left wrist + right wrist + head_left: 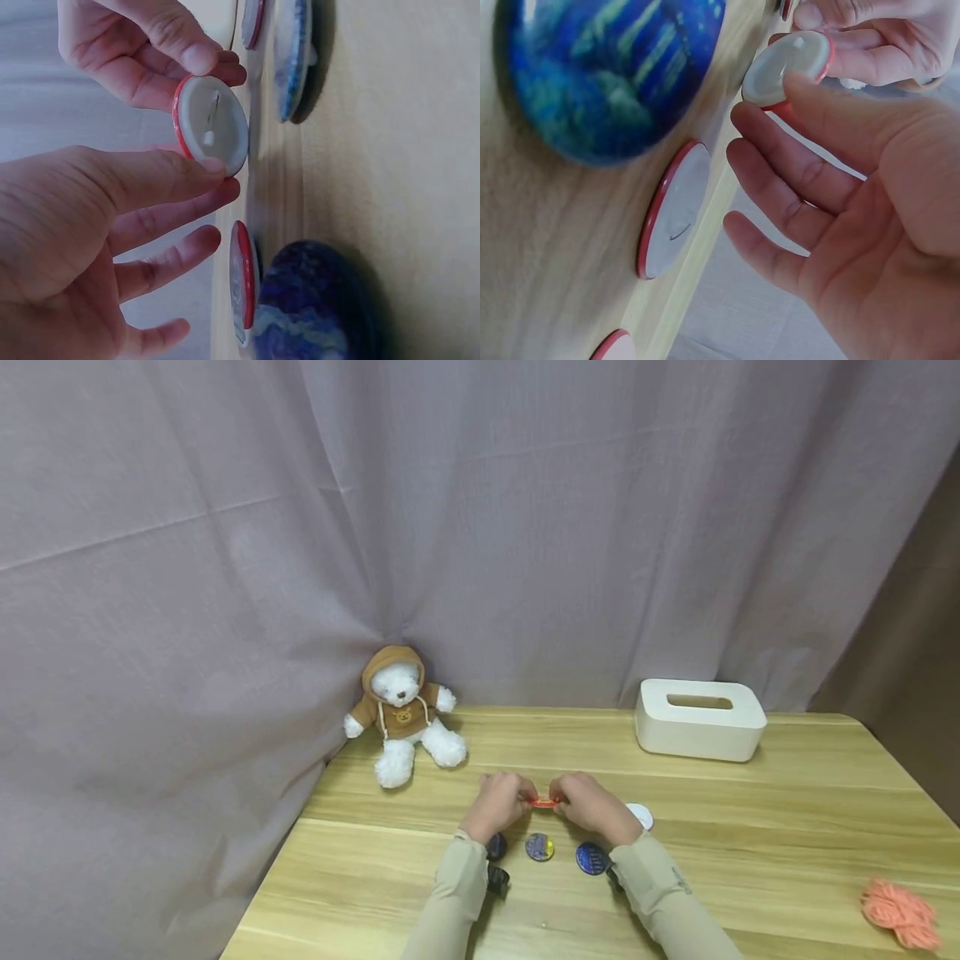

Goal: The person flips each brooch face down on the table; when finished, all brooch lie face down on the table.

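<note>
Both hands hold one red-rimmed pin badge [544, 802] above the table. My left hand [501, 802] pinches one edge and my right hand [588, 806] pinches the opposite edge. In the left wrist view the badge's pale back [196, 120] with its pin faces the camera. The right wrist view also shows the left hand [904, 45] across the badge. Nearer the person lie a yellow-and-purple badge [539, 847], a blue badge [592, 858] and a dark badge [495, 847], partly hidden by the left wrist. A white badge back [640, 815] shows beside the right wrist.
A white plush bear [405, 718] in a brown hoodie sits at the back left. At the back right stands a white tissue box [701, 727]. Coral yarn [900, 912] lies near the right edge of the wooden table [787, 843]. A grey curtain [525, 543] hangs behind.
</note>
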Tool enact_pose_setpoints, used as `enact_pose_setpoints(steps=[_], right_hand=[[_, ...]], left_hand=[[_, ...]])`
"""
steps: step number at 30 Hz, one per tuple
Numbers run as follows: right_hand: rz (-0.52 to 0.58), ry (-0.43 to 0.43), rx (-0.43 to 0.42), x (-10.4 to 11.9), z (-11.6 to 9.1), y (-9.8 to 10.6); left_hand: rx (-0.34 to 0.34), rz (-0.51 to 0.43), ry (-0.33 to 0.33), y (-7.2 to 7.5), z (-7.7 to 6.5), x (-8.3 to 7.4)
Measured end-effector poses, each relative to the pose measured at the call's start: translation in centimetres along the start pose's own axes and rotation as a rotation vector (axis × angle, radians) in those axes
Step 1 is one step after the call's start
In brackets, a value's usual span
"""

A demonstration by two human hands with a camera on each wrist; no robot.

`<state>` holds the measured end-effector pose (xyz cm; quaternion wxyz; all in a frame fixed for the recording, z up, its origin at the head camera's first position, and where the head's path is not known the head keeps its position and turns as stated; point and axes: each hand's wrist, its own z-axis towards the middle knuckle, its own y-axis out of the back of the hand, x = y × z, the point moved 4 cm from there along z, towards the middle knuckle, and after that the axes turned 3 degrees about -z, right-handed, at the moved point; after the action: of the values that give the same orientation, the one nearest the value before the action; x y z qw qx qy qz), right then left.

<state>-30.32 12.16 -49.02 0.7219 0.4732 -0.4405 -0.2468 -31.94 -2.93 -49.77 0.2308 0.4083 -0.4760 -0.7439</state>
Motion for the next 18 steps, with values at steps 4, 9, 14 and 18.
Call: enact_pose_setpoints(steps=[4,9,14,18], right_hand=[[-0.008,-0.002,-0.019,0.06,0.02,0.1],[-0.01,-0.011,-0.039,0.04,0.06,0.27],[0.016,-0.019,-0.065,0.0,0.2,0.52],[0.047,-0.012,-0.066,0.04,0.22,0.61]], left_hand=[[-0.008,0.002,-0.001,0.02,0.08,0.01],[-0.022,0.001,-0.011,0.08,0.13,-0.04],[-0.049,0.005,-0.021,0.45,0.2,0.0],[-0.055,0.006,-0.02,0.65,0.24,0.05]])
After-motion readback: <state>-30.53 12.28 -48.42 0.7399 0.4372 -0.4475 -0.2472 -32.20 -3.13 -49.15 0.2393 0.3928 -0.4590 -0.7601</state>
